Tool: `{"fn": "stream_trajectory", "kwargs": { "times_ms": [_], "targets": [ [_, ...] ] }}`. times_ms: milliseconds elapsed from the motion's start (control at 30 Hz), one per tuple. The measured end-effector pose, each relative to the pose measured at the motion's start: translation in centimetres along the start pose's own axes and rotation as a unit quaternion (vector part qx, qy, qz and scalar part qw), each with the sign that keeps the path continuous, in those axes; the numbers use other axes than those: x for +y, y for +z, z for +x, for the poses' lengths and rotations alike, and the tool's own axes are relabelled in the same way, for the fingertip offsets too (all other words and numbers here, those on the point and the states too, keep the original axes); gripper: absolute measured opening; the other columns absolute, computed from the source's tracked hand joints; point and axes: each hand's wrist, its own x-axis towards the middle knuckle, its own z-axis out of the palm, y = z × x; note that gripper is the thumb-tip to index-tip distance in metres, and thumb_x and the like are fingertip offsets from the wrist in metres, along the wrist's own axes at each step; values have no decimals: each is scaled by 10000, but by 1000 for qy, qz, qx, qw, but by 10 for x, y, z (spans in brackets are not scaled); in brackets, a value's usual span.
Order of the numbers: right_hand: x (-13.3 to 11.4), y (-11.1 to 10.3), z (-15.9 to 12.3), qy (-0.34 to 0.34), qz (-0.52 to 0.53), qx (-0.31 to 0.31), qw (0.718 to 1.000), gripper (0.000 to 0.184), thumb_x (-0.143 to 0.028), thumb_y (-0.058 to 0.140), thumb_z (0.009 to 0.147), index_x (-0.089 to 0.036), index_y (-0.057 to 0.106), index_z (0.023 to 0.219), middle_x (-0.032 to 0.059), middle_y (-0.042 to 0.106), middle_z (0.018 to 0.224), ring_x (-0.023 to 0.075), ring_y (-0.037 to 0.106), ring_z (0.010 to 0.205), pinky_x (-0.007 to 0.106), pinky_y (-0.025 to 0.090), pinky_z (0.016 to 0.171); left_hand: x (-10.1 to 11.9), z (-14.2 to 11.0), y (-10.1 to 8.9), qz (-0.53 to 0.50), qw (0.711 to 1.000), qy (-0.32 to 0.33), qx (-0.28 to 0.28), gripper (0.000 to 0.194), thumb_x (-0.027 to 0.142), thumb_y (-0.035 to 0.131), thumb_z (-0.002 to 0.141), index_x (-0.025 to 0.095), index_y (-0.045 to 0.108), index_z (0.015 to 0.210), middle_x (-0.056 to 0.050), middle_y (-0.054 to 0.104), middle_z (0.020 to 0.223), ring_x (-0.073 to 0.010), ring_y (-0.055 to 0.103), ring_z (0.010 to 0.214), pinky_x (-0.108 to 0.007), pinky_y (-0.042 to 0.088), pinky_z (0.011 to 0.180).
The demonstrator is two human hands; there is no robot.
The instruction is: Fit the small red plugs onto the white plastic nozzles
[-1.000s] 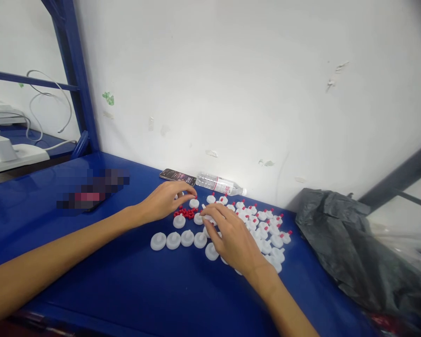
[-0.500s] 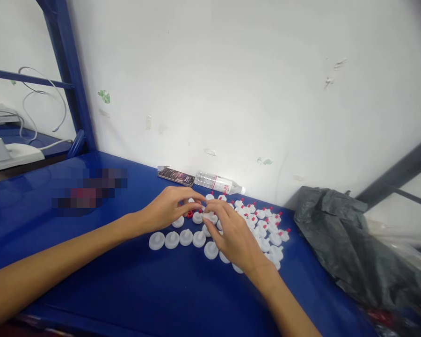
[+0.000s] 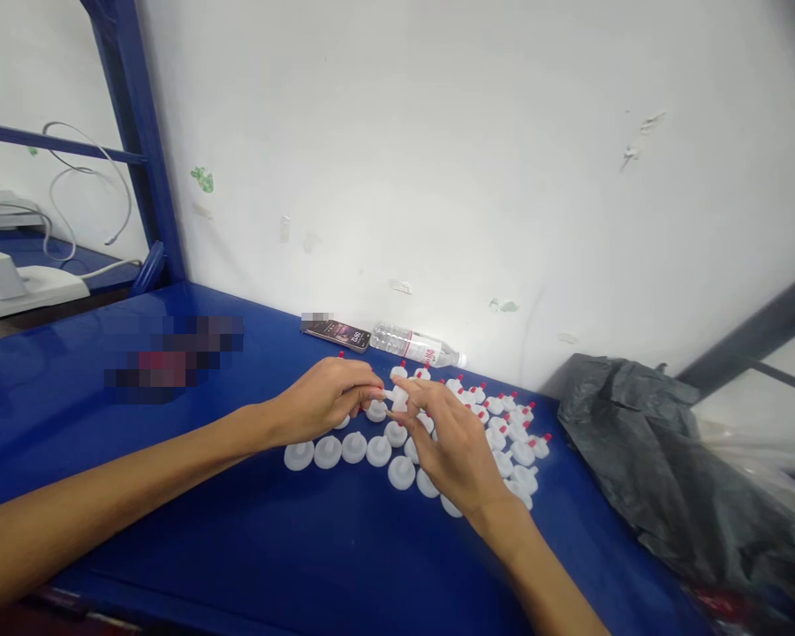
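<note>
The left hand (image 3: 348,393) has its thumb and fingers pinched together on a small red plastic cap (image 3: 379,387), mostly hidden by the fingertips, at the nozzle of a round white plastic disc piece (image 3: 399,400). The right hand (image 3: 443,428) grips that piece between thumb and fingers, above the work surface, nozzle towards the left hand.

Below the hands, a curved row of white nozzled discs without caps (image 3: 353,448) lies on the blue smooth-topped table (image 3: 271,530), nozzles up. Beyond and beside the right hand stands a close cluster of white discs, many with red-tipped nozzles (image 3: 496,439).

Behind the hands, a dark smartphone with lit screen (image 3: 337,334) lies near a clear plastic bottle with white cap (image 3: 411,344), on its side near the white scuffed wall (image 3: 397,177). A crumpled black plastic bag (image 3: 636,450) occupies the right end.
</note>
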Motion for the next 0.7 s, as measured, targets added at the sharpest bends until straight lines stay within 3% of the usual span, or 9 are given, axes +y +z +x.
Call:
{"fn": "stream_trajectory", "kwargs": {
  "times_ms": [267, 400, 533, 600, 700],
  "targets": [
    [0, 1, -1, 11, 5, -14, 1000, 240, -73, 526, 951, -265, 618, 1061, 26, 760, 1015, 186, 674, 1193, 373, 625, 957, 4, 0, -1, -55, 998, -36, -3, 356, 347, 499, 1025, 171, 696, 786, -5, 663, 695, -121, 609, 611, -253, 485, 636],
    [-2, -4, 7, 25, 4, -8, 1000, 131, -145, 568, 966, -255, 584, 1036, 60, 754, 1150, 210, 671, 1214, 410, 585, 993, 3, 2, -4, -78, 992, -88, 37, 335, 437, 530, 1007, 183, 745, 967, -15, 726, 783, -127, 614, 604, -255, 490, 597],
    [1, -13, 9, 27, -49, -2, 998, 165, -226, 592, 970, -242, 574, 1133, 98, 699, 1318, 246, 660, 1202, 470, 542, 1017, -13, 5, -12, 55, 990, -88, 92, 306, 420, 536, 1002, 204, 730, 1099, -40, 745, 981, -152, 637, 729, -282, 498, 668],
    [5, -15, 8, 39, -62, 3, 997, 189, -206, 570, 972, -244, 573, 1158, 93, 702, 1304, 248, 658, 1194, 471, 535, 1017, -27, 4, -16, 159, 980, -83, 84, 284, 371, 523, 1001, 209, 729, 1110, -45, 732, 1016, -165, 636, 748, -305, 489, 695],
    [11, -16, 6, 51, -74, 2, 996, 221, -186, 542, 972, -259, 572, 1179, 76, 709, 1274, 255, 658, 1180, 480, 529, 1010, -46, 1, -20, 236, 965, -103, 57, 308, 320, 460, 1012, 217, 725, 1132, -58, 719, 1069, -214, 663, 851, -323, 489, 734]
  ]
}}
